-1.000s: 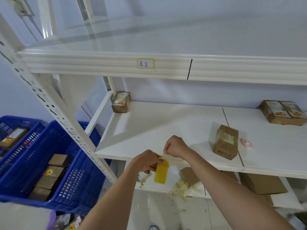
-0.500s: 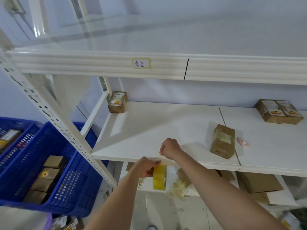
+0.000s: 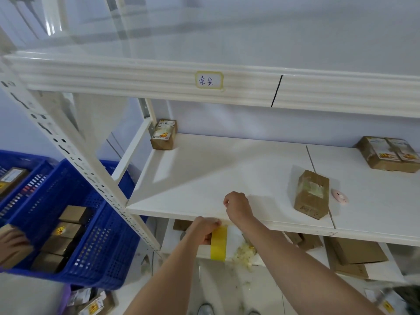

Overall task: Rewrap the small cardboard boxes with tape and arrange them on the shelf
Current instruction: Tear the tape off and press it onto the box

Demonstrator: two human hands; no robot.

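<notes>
The blue crate (image 3: 75,226) at the left, on the floor beside the shelf post, holds several small brown cardboard boxes (image 3: 66,233) lying close together, and a second blue crate (image 3: 13,178) behind it holds at least one more box. On the middle shelf (image 3: 227,173) one taped box (image 3: 311,194) stands near the front edge, to the right of the hands; a small pink round thing (image 3: 339,196) lies just beside it. A printed box (image 3: 164,134) stands in the back left corner, and two printed boxes (image 3: 388,153) lie touching each other at the back right. The wide middle part of this shelf board is bare, so there is open room between these boxes. The left hand (image 3: 204,229) is just below the front edge of the shelf and its fingers are curled around the yellow tape roll (image 3: 218,245). The right hand (image 3: 238,206) rests on the front edge with the fingers curled; I cannot tell if it pinches the tape end. On the lower shelf (image 3: 375,276) lie flat cardboard pieces (image 3: 356,253) and yellowish scraps (image 3: 244,254).
</notes>
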